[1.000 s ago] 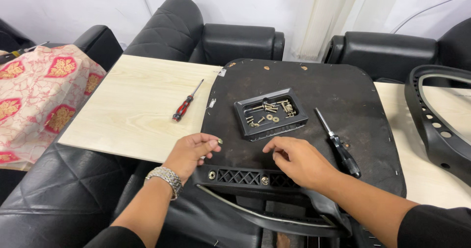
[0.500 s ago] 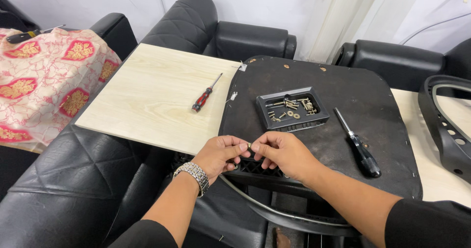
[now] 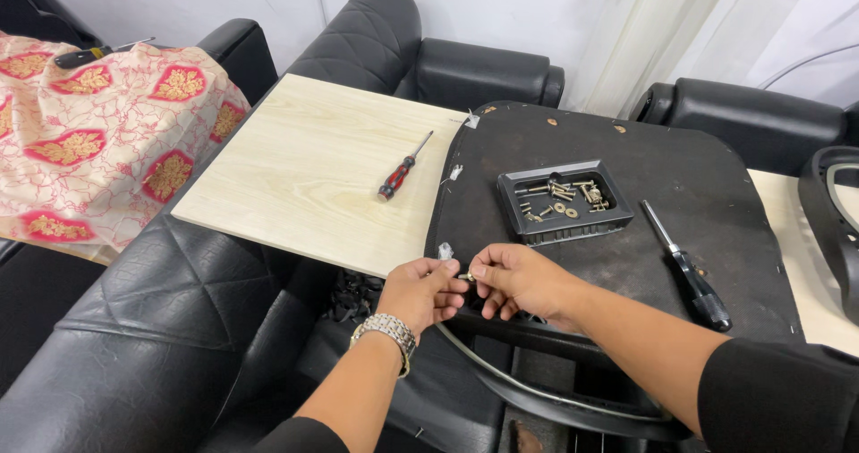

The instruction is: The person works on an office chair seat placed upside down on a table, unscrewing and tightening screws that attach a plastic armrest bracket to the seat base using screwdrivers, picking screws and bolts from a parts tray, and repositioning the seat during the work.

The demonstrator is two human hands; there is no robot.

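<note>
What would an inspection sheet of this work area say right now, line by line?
Surface: black seat base beside a pale wooden board.
Job's things: a small metal part pinched between both hands at the base's near edge.
Clutter: black tray of screws; red-handled screwdriver; black-handled screwdriver.
Hands: left hand and right hand meet fingertip to fingertip.
Cables: nothing seen.
Surroundings: black armchairs; patterned cloth.

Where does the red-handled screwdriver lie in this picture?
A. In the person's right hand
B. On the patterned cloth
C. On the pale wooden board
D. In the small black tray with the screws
C: the red-handled screwdriver lies flat on the pale wooden board, left of the black seat base, apart from the small black tray and from both hands.
</note>
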